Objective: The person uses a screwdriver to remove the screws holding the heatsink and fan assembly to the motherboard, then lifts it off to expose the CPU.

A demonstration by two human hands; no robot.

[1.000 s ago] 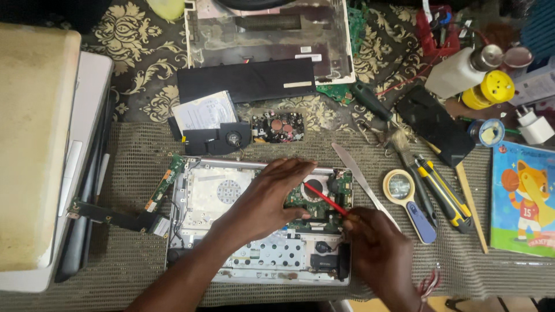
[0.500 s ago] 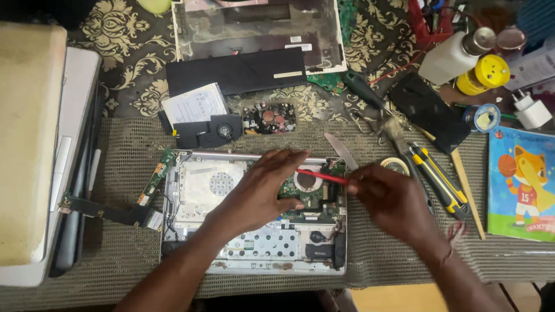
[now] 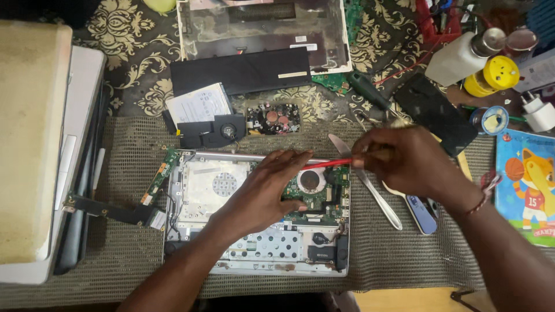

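Opened laptop chassis (image 3: 254,231) flat on mesh mat (image 3: 404,260), green board (image 3: 315,199) exposed. Left hand (image 3: 263,190) pressed palm-down on it, fingers (image 3: 292,159) touching thin red tool (image 3: 326,164). Right hand (image 3: 404,159) gripping that tool's other end above metal spudger (image 3: 376,196). Black battery (image 3: 240,70) and fan (image 3: 211,132) near top edge.

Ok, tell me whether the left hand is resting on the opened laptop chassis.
Yes: the left hand lies flat on the opened laptop chassis, fingertips by the red tool the right hand holds.
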